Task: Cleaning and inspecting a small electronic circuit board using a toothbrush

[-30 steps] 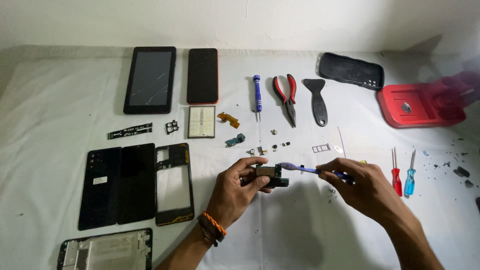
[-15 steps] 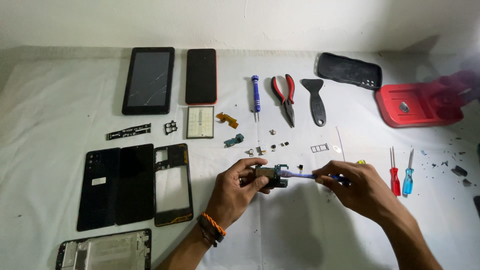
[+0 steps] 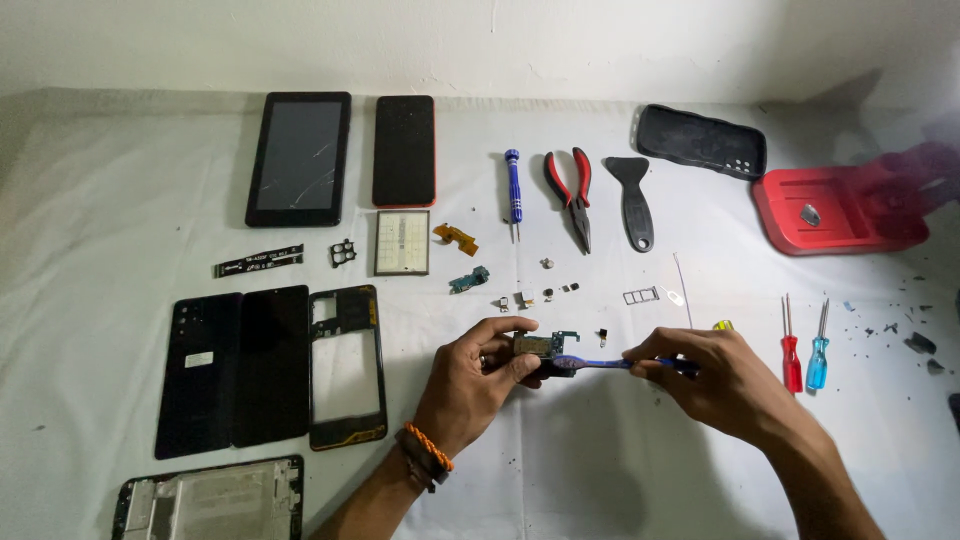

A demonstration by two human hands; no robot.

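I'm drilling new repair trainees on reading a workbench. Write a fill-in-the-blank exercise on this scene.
1. The left hand pinches a small ____ board.
2. The right hand holds a blue brush whose head touches the ____.
3. The red-handled pliers lie between the blue screwdriver and the black ____.

Missing words: circuit; board; scraper
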